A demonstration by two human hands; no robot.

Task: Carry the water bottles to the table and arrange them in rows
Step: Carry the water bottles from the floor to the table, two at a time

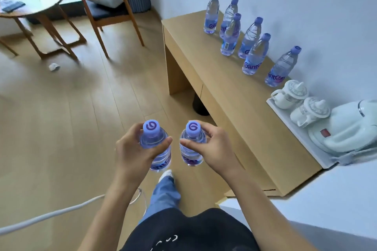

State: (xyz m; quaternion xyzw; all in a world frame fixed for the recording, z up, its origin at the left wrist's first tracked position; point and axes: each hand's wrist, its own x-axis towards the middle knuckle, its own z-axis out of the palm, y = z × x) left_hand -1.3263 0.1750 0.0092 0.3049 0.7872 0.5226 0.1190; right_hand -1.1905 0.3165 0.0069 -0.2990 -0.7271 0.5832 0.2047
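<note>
Head view
Left hand: grips one upright water bottle below its cap, above the floor.
Right hand: grips a second bottle likewise.
Worktop: six bottles standing along its wall edge, near a white tea set.

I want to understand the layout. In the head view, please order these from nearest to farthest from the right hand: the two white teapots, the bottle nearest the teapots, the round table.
From the right hand:
1. White teapots, on the desk's right end.
2. Bottle nearest the teapots, beyond them, by the wall.
3. Round table, far across the room, upper left.
</note>
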